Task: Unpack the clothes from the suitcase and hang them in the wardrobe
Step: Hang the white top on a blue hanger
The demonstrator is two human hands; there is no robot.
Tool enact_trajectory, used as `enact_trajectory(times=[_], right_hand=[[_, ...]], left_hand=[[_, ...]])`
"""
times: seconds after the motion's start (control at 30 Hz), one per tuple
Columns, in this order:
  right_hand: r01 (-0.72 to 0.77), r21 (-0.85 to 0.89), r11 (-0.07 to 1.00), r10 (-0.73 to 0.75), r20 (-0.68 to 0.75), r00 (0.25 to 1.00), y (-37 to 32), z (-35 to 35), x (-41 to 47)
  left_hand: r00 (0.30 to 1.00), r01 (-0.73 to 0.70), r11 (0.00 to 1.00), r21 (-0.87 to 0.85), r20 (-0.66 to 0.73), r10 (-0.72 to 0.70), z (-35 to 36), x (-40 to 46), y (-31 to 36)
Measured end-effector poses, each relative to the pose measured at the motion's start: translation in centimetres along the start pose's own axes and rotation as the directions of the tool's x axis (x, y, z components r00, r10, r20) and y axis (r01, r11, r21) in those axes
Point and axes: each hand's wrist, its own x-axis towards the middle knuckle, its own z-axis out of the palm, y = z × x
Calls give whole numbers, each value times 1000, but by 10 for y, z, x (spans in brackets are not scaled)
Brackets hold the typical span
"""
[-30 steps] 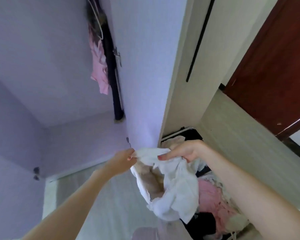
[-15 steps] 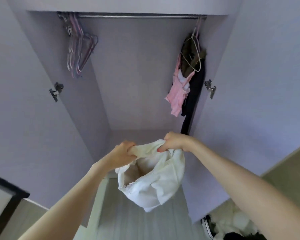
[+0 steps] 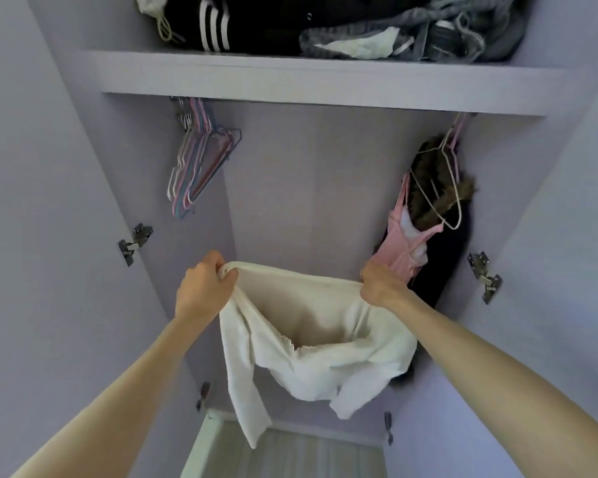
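Our left hand (image 3: 206, 288) and right hand (image 3: 380, 288) each clench fingers on the top edge of a cream knitted top (image 3: 311, 343), stretched between them inside the lilac wardrobe (image 3: 290, 188). It isn't hung; next we need one of the empty wire hangers (image 3: 195, 167) at eleven o'clock.

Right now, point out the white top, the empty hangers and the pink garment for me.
white top (image 3: 325, 367): head view, on the bunched cloth below the stretched hem.
empty hangers (image 3: 201, 167): head view, middle of the bunch at the rail's left end.
pink garment (image 3: 399, 246): head view, on its pink front panel.
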Motion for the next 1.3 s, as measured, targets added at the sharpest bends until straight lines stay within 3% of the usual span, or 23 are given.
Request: enact_trajectory(times=[0.17, 0.37, 0.43, 0.53, 0.6, 0.7, 0.83, 0.97, 1.07, 1.17, 1.3], right_hand=[[-123, 109, 986, 130, -58, 990, 23, 0, 55], [-211, 380, 900, 214, 34, 976, -2, -3, 95], [-254, 556, 791, 234, 108, 966, -13, -5, 108], [-289, 837, 465, 155, 244, 957, -39, -10, 120], [-243, 887, 392, 105, 219, 970, -58, -8, 131], [-192, 874, 447, 119, 155, 981, -96, -7, 149], [-123, 809, 575, 107, 75, 991, -131, -3, 179], [-69, 675, 734, 43, 55, 998, -159, 2, 196], [-103, 610, 786, 24, 135, 990, -175, 8, 205], [-127, 634, 763, -43, 245, 969, -189, 8, 213], [-148, 837, 528, -179, 279, 943, -217, -7, 222]], left_hand=[[989, 105, 994, -35, -100, -108, -1, 35, -3], [975, 135, 987, -86, -163, -148, -3, 70, -24], [957, 184, 978, -102, -209, -202, -6, 79, -37], [948, 258, 961, -103, -165, -272, -10, 92, -54], [925, 350, 920, -175, -92, -369, -9, 103, -66], [882, 454, 829, -327, 37, -469, -7, 127, -88], [860, 493, 720, -489, 146, -489, -12, 153, -97], [881, 446, 707, -549, 132, -453, -23, 173, -89], [908, 396, 742, -540, 108, -405, -32, 180, -87], [926, 354, 745, -565, 97, -366, -40, 188, -88], [936, 303, 765, -568, 27, -350, -46, 196, -90]])
